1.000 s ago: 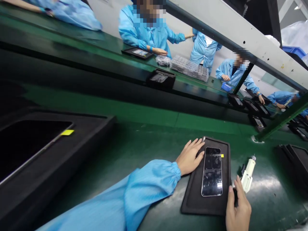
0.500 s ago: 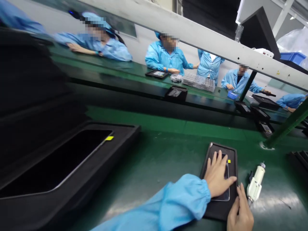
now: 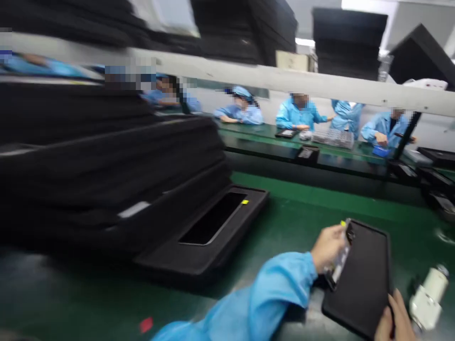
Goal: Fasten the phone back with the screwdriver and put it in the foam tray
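1. Evidently the step in hand is taking the slim glossy-screened phone (image 3: pixel 339 259) out of its flat black foam tray (image 3: pixel 366 274). The left hand (image 3: pixel 329 245) pinches the phone's edge and holds it tilted over the tray's left rim.
2. The right hand (image 3: pixel 394 324), mostly cropped, touches the tray's near corner; I cannot tell whether it grips.
3. Going on calls for a firm edge grip and a steadied tray.
4. Nothing else shows in that tray. The second black foam tray (image 3: pixel 227 246), marked by a yellow tab (image 3: pixel 244 202), has a dark recess whose contents are unclear.
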Motion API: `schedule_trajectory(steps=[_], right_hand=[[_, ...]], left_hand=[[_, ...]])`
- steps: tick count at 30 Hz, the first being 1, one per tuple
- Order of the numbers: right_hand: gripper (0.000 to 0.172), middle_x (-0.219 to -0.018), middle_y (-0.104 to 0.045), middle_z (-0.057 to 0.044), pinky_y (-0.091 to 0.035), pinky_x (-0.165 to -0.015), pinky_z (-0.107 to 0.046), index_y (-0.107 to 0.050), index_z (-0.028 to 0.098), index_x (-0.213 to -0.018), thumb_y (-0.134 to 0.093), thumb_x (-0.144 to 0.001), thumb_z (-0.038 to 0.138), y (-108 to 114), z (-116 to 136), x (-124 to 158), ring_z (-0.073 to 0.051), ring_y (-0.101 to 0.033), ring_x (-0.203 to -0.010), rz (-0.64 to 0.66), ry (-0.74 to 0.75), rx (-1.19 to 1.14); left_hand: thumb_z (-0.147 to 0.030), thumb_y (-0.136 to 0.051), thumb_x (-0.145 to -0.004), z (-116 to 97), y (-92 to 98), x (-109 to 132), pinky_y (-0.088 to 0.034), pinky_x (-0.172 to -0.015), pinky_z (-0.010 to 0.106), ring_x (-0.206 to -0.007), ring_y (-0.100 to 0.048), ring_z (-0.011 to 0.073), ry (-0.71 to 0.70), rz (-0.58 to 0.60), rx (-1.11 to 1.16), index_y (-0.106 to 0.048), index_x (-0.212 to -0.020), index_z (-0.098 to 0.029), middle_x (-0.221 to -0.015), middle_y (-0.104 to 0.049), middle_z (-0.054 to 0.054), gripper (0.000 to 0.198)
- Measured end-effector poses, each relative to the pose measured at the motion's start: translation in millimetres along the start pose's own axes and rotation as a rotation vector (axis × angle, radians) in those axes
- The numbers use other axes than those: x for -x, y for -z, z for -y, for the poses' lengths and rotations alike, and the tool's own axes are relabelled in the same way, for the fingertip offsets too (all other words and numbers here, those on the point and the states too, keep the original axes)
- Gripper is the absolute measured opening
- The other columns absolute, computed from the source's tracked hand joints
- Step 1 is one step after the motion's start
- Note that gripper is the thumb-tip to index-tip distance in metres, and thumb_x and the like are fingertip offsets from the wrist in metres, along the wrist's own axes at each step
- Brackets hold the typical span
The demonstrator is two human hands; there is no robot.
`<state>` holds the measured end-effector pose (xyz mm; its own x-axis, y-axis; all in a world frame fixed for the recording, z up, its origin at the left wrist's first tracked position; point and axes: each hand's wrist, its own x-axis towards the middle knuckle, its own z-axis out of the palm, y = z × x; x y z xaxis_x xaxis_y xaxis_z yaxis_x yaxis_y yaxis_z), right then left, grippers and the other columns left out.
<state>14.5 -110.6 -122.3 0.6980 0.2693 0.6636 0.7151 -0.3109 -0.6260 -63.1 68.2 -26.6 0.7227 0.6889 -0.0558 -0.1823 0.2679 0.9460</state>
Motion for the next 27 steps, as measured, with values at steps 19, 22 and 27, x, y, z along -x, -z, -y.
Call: schedule_trajectory(steps=[19, 22, 27], right_hand=[[0.041, -0.126, -0.060, -0.021, -0.050, -0.090, -0.039, -0.063, 0.003, -0.113, -0.033, -0.099, 0.027, 24.3, 22.4, -7.2, -0.028, -0.060, -0.113, 0.163, 0.063, 0.112], [0.039, -0.132, -0.055, -0.023, -0.044, -0.099, -0.046, -0.064, 0.005, -0.111, -0.037, -0.098, 0.029, 26.5, 30.6, -10.3, -0.031, -0.054, -0.122, 0.108, 0.062, 0.067], [0.038, -0.129, -0.058, -0.019, -0.047, -0.098, -0.042, -0.064, 0.010, -0.112, -0.051, -0.093, 0.040, 26.0, 64.0, -10.9, -0.028, -0.058, -0.117, 0.084, -0.217, -0.288]], left_hand=[[-0.013, -0.058, -0.045, -2.7, -5.0, 6.7, -0.045, -0.052, 0.021, -0.065, -0.064, 0.0190, 0.086, 0.009, 0.405, -0.064, -0.097, -0.011, -0.086, -0.071, 0.005, 0.052], [-0.012, -0.058, -0.044, -3.0, -7.8, 8.4, -0.046, -0.053, 0.022, -0.060, -0.062, 0.0172, 0.087, 0.001, 0.420, -0.064, -0.094, -0.012, -0.081, -0.071, 0.004, 0.050], [-0.013, -0.057, -0.044, -4.4, -11.3, 11.1, -0.047, -0.054, 0.023, -0.061, -0.062, 0.0179, 0.066, 0.004, 0.434, -0.064, -0.093, -0.012, -0.078, -0.070, 0.004, 0.049]])
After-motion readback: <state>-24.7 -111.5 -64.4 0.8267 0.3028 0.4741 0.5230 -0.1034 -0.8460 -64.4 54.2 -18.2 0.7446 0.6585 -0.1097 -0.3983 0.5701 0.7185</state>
